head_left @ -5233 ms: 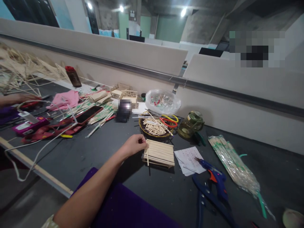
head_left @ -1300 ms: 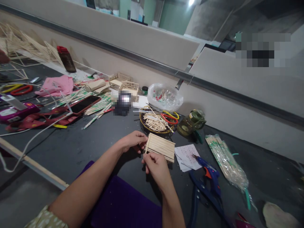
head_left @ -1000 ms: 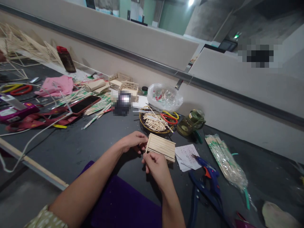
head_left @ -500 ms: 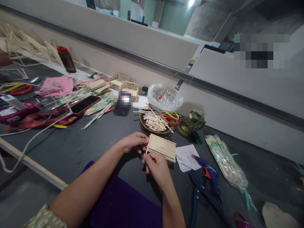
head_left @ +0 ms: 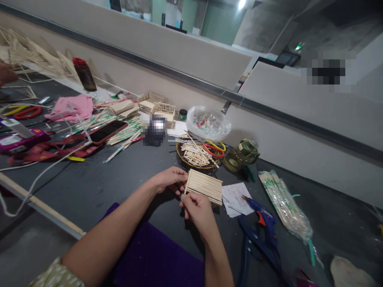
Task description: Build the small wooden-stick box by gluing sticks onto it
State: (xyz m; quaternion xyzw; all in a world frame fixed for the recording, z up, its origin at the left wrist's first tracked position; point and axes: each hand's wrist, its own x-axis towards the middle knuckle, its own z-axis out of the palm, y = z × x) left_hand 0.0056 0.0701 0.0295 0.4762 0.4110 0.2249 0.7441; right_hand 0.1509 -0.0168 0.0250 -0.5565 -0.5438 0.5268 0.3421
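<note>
Between my hands is a small panel of wooden sticks [head_left: 205, 184], its sticks laid side by side with a crosswise stick along the left edge. My left hand [head_left: 171, 179] is closed at the panel's upper left corner, fingertips against that edge. My right hand [head_left: 196, 205] pinches the lower left corner between thumb and forefinger. The panel's underside is hidden. Just beyond it stands a round basket [head_left: 179, 155] with many short cut sticks [head_left: 196, 154] and a pair of red and yellow scissors [head_left: 214, 149].
To the right lie paper cards [head_left: 237, 197], a blue glue gun [head_left: 265, 219], a blue-handled cutter [head_left: 247, 247] and bagged sticks [head_left: 285, 201]. A green jar [head_left: 242, 155] stands behind. A phone [head_left: 109, 131] and wrapped chopsticks [head_left: 128, 133] are left. Another person's hand [head_left: 7, 73] shows far left.
Almost nothing differs. Both hands keep their hold at the panel's left edge, and the view has shifted very slightly.
</note>
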